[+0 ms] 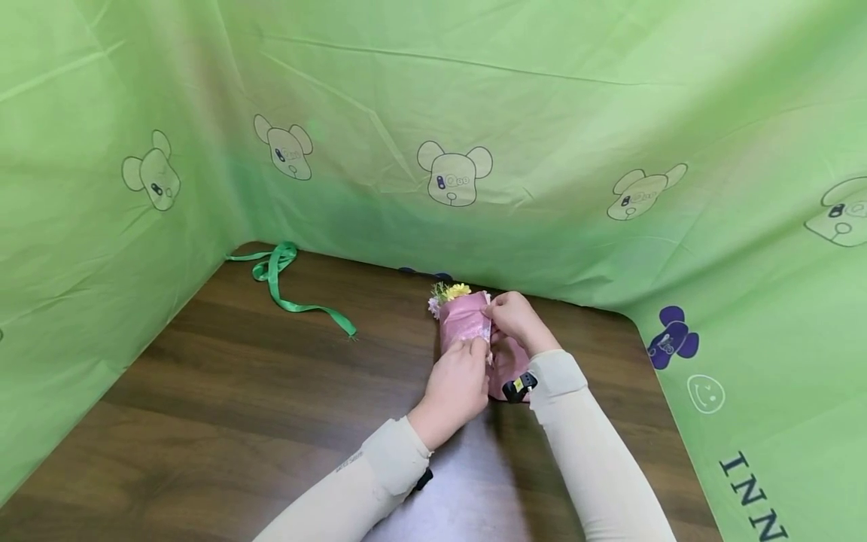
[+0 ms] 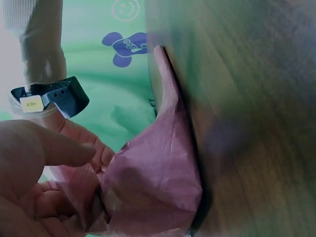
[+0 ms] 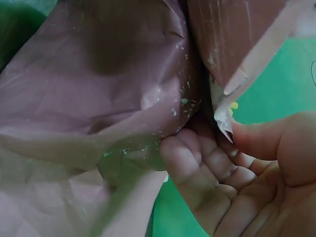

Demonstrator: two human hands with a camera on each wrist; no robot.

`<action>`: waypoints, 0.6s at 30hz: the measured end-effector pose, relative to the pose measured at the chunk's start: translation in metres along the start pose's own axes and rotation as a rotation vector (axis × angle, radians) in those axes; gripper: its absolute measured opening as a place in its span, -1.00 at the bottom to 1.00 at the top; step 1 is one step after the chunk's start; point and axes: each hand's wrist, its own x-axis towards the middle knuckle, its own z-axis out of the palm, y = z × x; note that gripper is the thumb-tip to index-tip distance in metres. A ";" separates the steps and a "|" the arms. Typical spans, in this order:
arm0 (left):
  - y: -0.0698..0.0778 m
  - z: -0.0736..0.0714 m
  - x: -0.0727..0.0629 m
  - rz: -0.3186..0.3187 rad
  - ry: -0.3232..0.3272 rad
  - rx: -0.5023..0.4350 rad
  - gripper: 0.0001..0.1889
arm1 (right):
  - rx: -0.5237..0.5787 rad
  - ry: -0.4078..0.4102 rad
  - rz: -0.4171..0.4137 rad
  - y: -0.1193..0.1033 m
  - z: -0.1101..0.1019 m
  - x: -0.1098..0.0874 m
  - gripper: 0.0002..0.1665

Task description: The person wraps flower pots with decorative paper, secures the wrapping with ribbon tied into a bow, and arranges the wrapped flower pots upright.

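Pink wrapping paper (image 1: 466,316) is rolled around a small bunch of flowers, its yellow flower (image 1: 458,290) and pale purple flower (image 1: 433,306) showing at the far end. My left hand (image 1: 455,384) grips the near part of the roll, thumb and curled fingers on the paper (image 2: 148,182) in the left wrist view. At the upper right side, my right hand (image 1: 518,320) pinches the paper's loose edge between thumb and fingers. The right wrist view shows that hand (image 3: 247,173) under the folded edge, where the paper is flecked with small bits. The flower stems are hidden inside.
A green ribbon (image 1: 274,275) lies loosely looped at the back left of the brown wooden table (image 1: 203,391). Green cloth (image 1: 542,98) printed with bear heads hangs around the table's back and sides. Each wrist carries a small black camera (image 1: 520,387).
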 end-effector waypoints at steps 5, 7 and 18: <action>-0.006 -0.001 -0.005 -0.039 0.031 -0.144 -0.80 | 0.064 -0.004 0.031 0.003 0.002 0.002 -0.75; -0.009 -0.002 -0.008 -0.060 0.052 -0.182 -0.85 | 0.098 -0.009 0.039 0.005 0.002 0.002 -0.76; -0.005 0.002 -0.024 -0.031 0.276 -0.062 -0.84 | 0.147 0.017 0.066 0.008 0.002 -0.001 -0.74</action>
